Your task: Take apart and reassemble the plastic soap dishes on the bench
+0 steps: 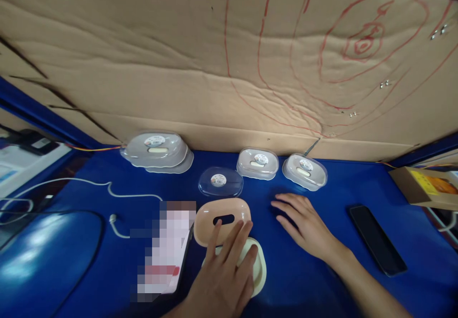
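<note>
My left hand [227, 265] has its fingers spread over a peach oval plastic dish [236, 207] with a dark slot in its middle. Beneath the palm lies a pale green oval dish [263, 265], partly hidden by the hand. Whether the fingertips press on either dish I cannot tell. My right hand [302, 220] rests low over the blue table, fingers stretched out, holding nothing. Just behind the peach dish lies a clear oval lid [232, 180] with a round white label.
Lidded oval boxes stand along the cardboard wall [161, 98]: a stack [157, 151] at left, one box [257, 164] mid-right, another box [305, 171] farther right. A blurred phone [166, 251] and white cable [136, 196] lie left. A black tray-like object [375, 239] lies right, near a carton [425, 186].
</note>
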Available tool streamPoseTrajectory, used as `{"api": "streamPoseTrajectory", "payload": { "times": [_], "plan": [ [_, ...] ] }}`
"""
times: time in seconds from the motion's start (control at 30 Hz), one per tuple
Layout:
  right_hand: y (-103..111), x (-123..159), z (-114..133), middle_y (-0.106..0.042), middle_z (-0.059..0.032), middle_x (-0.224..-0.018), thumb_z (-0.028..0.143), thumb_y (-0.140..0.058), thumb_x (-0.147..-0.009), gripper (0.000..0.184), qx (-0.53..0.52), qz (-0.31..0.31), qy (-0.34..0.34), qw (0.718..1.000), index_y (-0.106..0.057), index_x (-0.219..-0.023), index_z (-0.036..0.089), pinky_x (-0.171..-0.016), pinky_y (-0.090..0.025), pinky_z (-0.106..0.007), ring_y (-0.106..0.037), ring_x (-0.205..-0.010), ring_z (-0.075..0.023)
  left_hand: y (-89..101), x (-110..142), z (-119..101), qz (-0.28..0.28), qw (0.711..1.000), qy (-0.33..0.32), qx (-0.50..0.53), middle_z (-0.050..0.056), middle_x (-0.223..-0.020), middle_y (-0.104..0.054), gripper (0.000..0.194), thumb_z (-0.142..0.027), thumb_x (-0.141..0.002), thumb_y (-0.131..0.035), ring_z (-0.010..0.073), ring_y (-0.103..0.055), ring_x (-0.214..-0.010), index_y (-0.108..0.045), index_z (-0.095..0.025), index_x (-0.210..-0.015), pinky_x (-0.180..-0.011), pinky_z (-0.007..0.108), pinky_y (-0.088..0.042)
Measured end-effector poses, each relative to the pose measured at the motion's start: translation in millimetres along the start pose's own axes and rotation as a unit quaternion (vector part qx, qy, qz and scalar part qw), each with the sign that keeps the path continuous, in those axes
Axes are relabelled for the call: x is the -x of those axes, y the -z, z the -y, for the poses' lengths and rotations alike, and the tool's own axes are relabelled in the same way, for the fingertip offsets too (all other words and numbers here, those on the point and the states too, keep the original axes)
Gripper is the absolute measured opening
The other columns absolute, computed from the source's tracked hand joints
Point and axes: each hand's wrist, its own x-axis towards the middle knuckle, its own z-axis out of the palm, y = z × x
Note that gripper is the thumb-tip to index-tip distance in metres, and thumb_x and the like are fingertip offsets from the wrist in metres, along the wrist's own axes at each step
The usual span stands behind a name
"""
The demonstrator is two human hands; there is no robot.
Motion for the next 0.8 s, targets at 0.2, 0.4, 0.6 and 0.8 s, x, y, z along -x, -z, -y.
{"api": "streamPoseTrajectory", "payload": {
  "times": [0.2, 0.4, 0.6, 0.8],
  "plan": [
    [2.9, -1.8, -26.2, -0.051, -0.0131, -0.16, 0.04, -0.051, -0.11, 0.043, 0.049, -0.064, -0.07, 0.994, -0.054, -0.151, 0.029, -0.117, -0.045, -0.062, -0.049, -0.147, -0.0354, 1.9, -1.8, -3.1, -0.027, 0.999, 0.006, 0.031, 0.014, -0.155, -0.061, 0.046, -0.052, -0.1, -0.065, 0.031, -0.047, -0.152, -0.067, -0.023, -0.135, -0.133, 0.054, -0.006],
    [0.7, -2.2, -22.9, -0.051, -0.0109, -0.159, 0.038, -0.051, -0.11, 0.042, 0.037, -0.047, -0.051, 0.997, -0.054, -0.151, 0.031, -0.117, -0.046, -0.059, -0.05, -0.146, -0.0335, 4.0, -3.7, -1.0, -0.038, 0.998, 0.01, 0.053, 0.012, -0.151, -0.064, 0.044, -0.05, -0.1, -0.065, 0.0284, -0.05, -0.148, -0.068, -0.023, -0.134, -0.134, 0.05, -0.008],
    [9.3, -1.7, -44.6, -0.044, -0.0147, -0.165, 0.04, -0.052, -0.109, 0.053, 0.114, -0.131, -0.09, 0.981, -0.042, -0.16, 0.03, -0.118, -0.04, -0.064, -0.042, -0.153, -0.0385, 7.7, -6.9, -3.8, -0.081, 0.991, 0.019, 0.105, 0.01, -0.143, -0.068, 0.031, -0.04, -0.097, -0.072, 0.0251, -0.055, -0.143, -0.071, -0.023, -0.123, -0.133, 0.048, -0.016],
    [5.9, 2.3, -88.1, -0.01, -0.017, -0.179, 0.065, -0.063, -0.097, 0.086, 0.101, -0.151, -0.192, 0.965, -0.027, -0.167, 0.03, -0.12, -0.025, -0.079, -0.016, -0.162, -0.049, 16.5, -9.7, -5.7, -0.092, 0.987, 0.018, 0.127, 0.006, -0.135, -0.072, 0.019, -0.033, -0.099, -0.065, 0.021, -0.062, -0.133, -0.071, -0.025, -0.116, -0.131, 0.042, -0.026]
  ]
}}
